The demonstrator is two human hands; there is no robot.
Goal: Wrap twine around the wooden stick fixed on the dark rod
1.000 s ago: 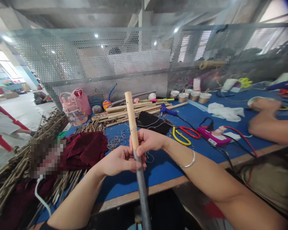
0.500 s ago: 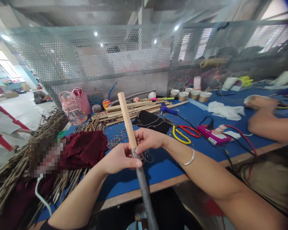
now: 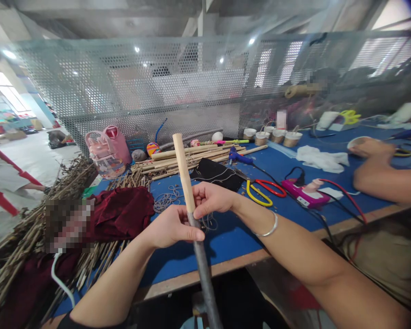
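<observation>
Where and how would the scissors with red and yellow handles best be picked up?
Take the scissors by the yellow loop and red loop, probably with the right hand, coming from the near right: the loops spread toward that side, while the blades point away toward the black cloth.

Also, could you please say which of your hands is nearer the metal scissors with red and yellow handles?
Right: the right hand is on the pale wooden stick, left of the scissors; the left hand is farther left.
</observation>
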